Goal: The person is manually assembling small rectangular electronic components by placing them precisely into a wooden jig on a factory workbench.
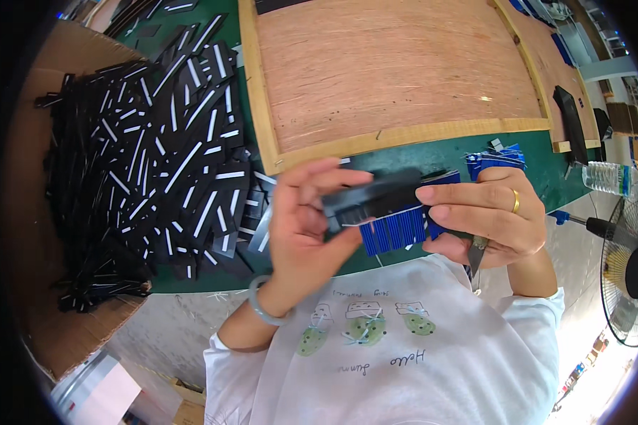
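Observation:
My left hand [306, 216] is closed on the near end of a flat black strip [383, 191], smeared by motion. Against its lower edge lies a row of glossy blue pieces [393, 234], split by thin pale lines. My right hand [493, 212] pinches the right end of these blue pieces between thumb and fingers. A small metal blade [478, 253] sticks out below that hand, tucked against the palm. Just beyond the right hand, a second bundle of blue pieces [496, 159] lies on the green tabletop [432, 154].
On the left, a big heap of black pieces with white stripes [170, 149] spills from a cardboard box [46, 205] onto the table. A wood-framed plywood board [404, 71] lies at the back. At the right are a clear plastic bottle [606, 178] and a fan [634, 273].

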A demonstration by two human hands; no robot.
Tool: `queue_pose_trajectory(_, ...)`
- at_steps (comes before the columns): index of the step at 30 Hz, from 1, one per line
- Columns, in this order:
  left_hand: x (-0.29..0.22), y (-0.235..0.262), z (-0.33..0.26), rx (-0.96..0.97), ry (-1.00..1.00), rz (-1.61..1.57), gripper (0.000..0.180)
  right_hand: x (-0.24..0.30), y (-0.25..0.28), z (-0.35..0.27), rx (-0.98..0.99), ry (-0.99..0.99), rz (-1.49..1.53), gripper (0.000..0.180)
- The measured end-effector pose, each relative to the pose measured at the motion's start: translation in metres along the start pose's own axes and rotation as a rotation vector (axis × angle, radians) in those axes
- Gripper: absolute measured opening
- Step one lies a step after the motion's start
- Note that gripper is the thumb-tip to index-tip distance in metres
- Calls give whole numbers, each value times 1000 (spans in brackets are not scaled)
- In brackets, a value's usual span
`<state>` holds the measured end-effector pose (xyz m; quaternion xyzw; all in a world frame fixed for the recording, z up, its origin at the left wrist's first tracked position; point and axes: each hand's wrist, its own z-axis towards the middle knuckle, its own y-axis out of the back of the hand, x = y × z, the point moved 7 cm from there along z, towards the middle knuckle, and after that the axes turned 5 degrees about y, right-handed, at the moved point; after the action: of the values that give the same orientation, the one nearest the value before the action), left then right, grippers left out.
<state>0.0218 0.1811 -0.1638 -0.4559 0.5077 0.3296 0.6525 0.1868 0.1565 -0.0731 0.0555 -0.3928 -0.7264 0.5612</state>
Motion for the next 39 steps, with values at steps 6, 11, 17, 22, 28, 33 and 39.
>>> queue_pose_trajectory(6,1,-7,-4,52,-56,-95,71,-5,-10,7,81,-59,-8,39)
queue_pose_trajectory(11,-5,-5,-3,69,-131,-2,71,-7,-13,9,80,-100,-37,35)
queue_pose_trajectory(17,-3,-6,-2,61,-94,-19,71,-7,-15,9,91,-86,-33,40)
queue_pose_trajectory(22,-4,-7,-2,59,-77,-8,71,-5,-15,10,119,-76,-61,42)
queue_pose_trajectory(28,-6,-6,1,60,-103,76,74,-7,-13,8,97,-117,-77,35)
queue_pose_trajectory(33,-8,-7,2,69,-134,75,70,-7,-12,9,109,-110,-80,35)
queue_pose_trajectory(39,-4,-12,2,80,-70,-9,70,-9,-15,4,115,-84,-36,44)
